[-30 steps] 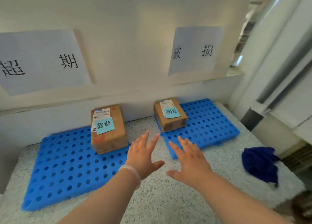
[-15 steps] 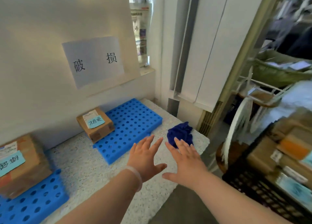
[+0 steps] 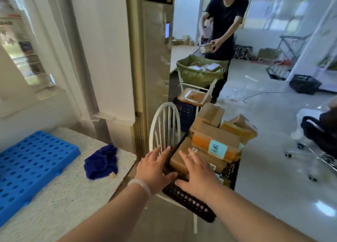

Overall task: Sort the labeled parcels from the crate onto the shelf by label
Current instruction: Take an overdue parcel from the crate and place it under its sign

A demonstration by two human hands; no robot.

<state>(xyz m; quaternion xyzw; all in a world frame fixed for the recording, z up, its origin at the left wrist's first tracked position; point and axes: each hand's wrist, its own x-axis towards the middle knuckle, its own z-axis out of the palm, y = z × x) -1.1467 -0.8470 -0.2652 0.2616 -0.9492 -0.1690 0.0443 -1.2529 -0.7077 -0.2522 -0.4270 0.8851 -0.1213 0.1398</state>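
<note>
A black plastic crate (image 3: pixel 189 201) sits on a white chair (image 3: pixel 165 125) and is heaped with several cardboard parcels. The topmost orange-brown parcel (image 3: pixel 215 141) carries a light-blue label (image 3: pixel 218 149). My left hand (image 3: pixel 155 169) and my right hand (image 3: pixel 197 172) hover side by side over the crate's near corner, fingers spread and straight, holding nothing. A brown parcel (image 3: pixel 179 159) lies just beyond my fingertips. The speckled shelf (image 3: pixel 63 192) with a blue perforated mat (image 3: pixel 31 167) is at lower left.
A dark blue cloth (image 3: pixel 101 162) lies near the shelf's right edge. A person in black (image 3: pixel 224 23) stands behind a green-lined cart (image 3: pixel 198 74) holding a parcel. Another black crate (image 3: pixel 304 84) sits on the floor at right, beside an office chair (image 3: pixel 317 138).
My view has swung right from the wall shelf to the crate on the chair. Both hands stayed open and now reach over the crate. The two shelved parcels left the view.
</note>
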